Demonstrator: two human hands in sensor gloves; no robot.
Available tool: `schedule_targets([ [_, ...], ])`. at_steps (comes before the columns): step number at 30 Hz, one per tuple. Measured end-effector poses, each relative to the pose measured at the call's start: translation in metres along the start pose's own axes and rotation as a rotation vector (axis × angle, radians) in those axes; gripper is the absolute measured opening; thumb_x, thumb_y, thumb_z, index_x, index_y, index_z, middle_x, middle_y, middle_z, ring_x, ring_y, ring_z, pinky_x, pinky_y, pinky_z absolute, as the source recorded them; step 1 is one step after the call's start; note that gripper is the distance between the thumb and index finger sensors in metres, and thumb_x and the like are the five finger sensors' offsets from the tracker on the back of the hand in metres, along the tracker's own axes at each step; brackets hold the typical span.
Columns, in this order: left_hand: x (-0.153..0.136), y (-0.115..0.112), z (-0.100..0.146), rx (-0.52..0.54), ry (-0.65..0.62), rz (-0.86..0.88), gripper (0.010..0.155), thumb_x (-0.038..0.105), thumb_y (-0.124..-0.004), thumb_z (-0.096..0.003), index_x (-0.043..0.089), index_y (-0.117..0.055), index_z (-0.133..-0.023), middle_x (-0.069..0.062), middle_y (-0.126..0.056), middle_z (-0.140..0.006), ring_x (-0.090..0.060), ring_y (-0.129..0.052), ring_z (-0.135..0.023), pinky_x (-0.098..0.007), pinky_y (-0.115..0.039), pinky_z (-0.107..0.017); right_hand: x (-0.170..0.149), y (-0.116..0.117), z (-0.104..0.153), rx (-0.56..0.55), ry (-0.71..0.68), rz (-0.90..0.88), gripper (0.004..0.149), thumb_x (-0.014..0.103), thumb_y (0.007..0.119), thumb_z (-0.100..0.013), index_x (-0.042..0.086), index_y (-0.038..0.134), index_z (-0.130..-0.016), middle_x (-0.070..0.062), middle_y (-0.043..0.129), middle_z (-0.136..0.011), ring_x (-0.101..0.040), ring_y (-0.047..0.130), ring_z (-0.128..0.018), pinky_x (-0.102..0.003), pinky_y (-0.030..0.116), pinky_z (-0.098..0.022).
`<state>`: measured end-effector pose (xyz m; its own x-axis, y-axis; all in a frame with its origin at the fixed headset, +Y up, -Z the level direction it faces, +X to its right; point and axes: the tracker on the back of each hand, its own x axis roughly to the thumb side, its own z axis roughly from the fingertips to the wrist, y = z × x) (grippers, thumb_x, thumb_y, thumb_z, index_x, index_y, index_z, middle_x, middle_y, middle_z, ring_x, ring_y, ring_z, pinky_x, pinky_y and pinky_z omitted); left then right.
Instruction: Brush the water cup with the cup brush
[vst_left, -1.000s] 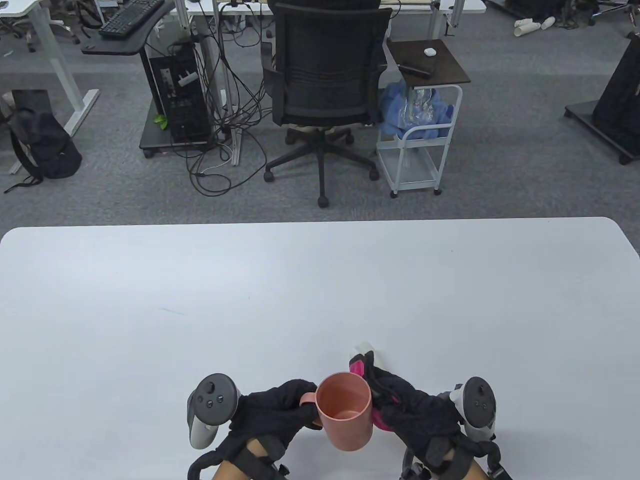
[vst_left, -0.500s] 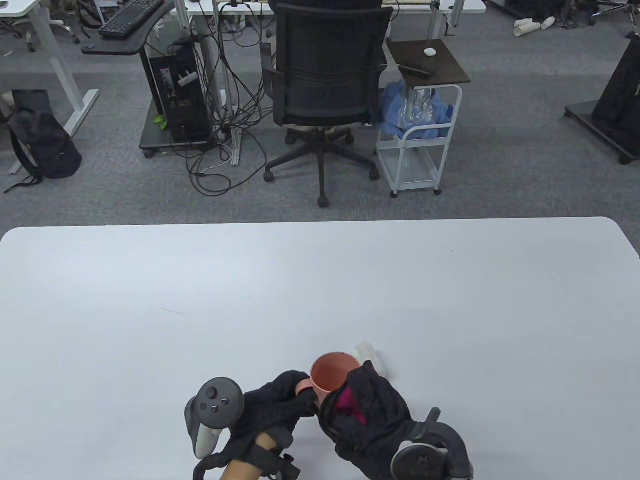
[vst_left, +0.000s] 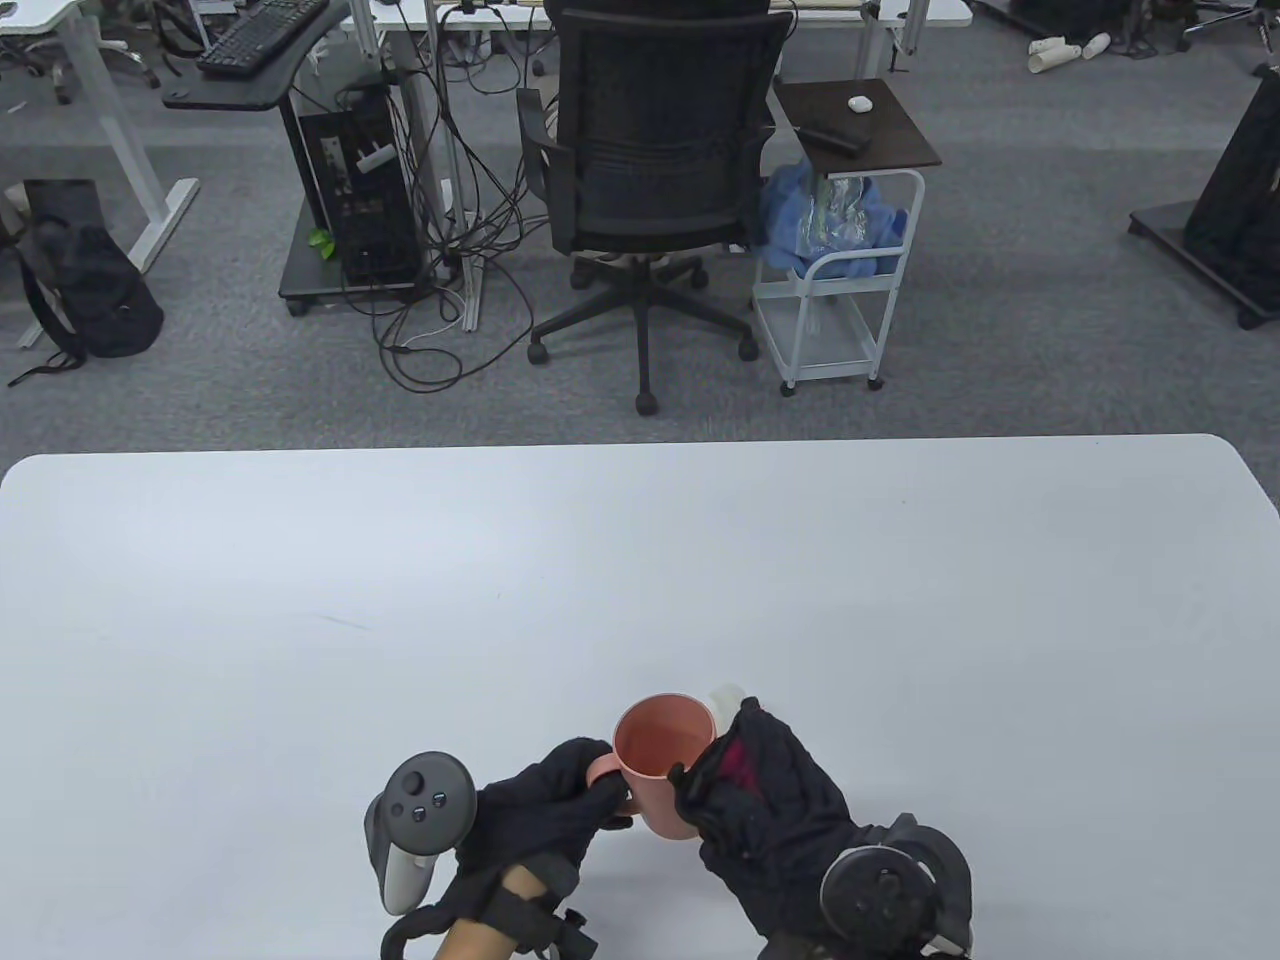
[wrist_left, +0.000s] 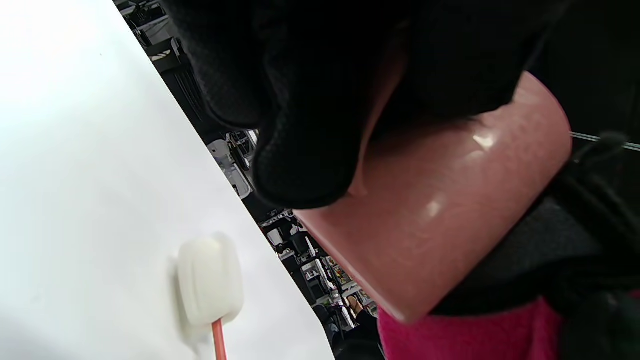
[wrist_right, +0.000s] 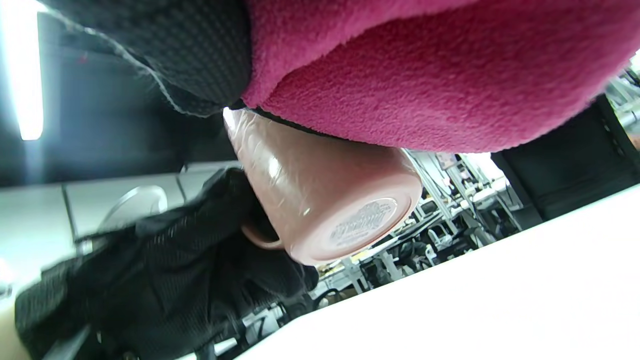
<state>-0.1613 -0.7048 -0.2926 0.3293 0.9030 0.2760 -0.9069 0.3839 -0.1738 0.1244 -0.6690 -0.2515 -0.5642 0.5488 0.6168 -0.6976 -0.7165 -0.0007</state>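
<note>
we see the pink cup (vst_left: 660, 765) raised off the table (vst_left: 300, 600), mouth tilted up and away. left hand (vst_left: 545, 810) grips its handle; right hand (vst_left: 765, 810) wraps its side. beyond it the cup brush (wrist_left: 210, 287) lies flat.

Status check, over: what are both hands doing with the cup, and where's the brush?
Left hand grips pink cup by handle. Right hand against cup's side. Cup brush lies untouched on table.
</note>
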Motion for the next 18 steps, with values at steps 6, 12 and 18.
schedule_targets([
  [6, 0.003, -0.002, -0.001, -0.038, -0.035, 0.020, 0.041, 0.045, -0.084, -0.0404, 0.030, -0.082, -0.078, 0.000, -0.093, -0.076, -0.018, -0.114, -0.050, -0.038, -0.087, -0.063, -0.029, -0.005, 0.000, 0.013, 0.080, -0.329, 0.050, 0.043, 0.070, -0.052, 0.019, 0.058, -0.095, -0.026, 0.034, -0.110, -0.050, 0.047, -0.103, -0.061, 0.049, -0.073],
  [12, 0.003, -0.003, -0.003, -0.087, -0.053, 0.050, 0.041, 0.045, -0.085, -0.0391, 0.032, -0.083, -0.078, 0.002, -0.093, -0.077, -0.018, -0.113, -0.050, -0.038, -0.087, -0.064, -0.060, 0.008, -0.003, 0.054, 0.116, -0.777, 0.051, 0.046, 0.070, -0.051, 0.020, 0.059, -0.093, -0.025, 0.045, -0.109, -0.048, 0.059, -0.100, -0.060, 0.057, -0.070],
  [18, 0.002, -0.013, -0.005, -0.238, -0.080, 0.130, 0.041, 0.045, -0.085, -0.0382, 0.034, -0.084, -0.077, 0.004, -0.093, -0.077, -0.017, -0.113, -0.049, -0.037, -0.087, -0.065, -0.080, 0.029, -0.003, 0.154, 0.191, -1.113, 0.052, 0.052, 0.065, -0.053, 0.022, 0.056, -0.095, -0.023, 0.052, -0.108, -0.046, 0.065, -0.098, -0.058, 0.060, -0.069],
])
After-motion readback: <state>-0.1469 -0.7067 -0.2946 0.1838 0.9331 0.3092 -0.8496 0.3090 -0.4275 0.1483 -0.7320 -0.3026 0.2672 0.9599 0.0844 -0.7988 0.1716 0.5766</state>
